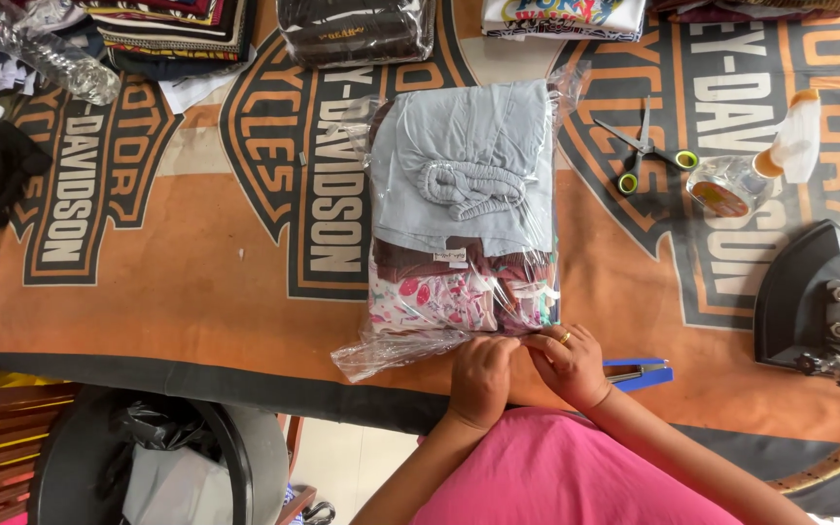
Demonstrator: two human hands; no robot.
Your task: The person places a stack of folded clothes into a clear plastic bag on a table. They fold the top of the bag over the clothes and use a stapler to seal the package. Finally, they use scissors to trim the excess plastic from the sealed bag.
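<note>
From my feed, the cloth (pixel 196 282) covering the table runs off every edge, and the stacks along the top are cropped, so I can't tell what they are. The iron (pixel 814 297) at right is cut by the frame and its cord leaves the view. The bag (pixel 464 214), clear plastic packed with folded clothes, lies mid-table just beyond my hands; a grey garment sits on top, and the layers beneath show only as strips of brown and floral print. Its near open end is crumpled flat, and glare makes the fold hard to read.

My left hand (pixel 481 379) is knuckles-up, fingers curled and pinching the bag's edge. My right hand (pixel 568 365), ring on one finger, meets it, fingertips bent onto the same edge, probably gripping it; the fingertips themselves are hidden. A blue stapler (pixel 640 373) peeks out behind that wrist, mostly covered. Scissors (pixel 646 151) lie well apart, beside a tape roll (pixel 721 185).
</note>
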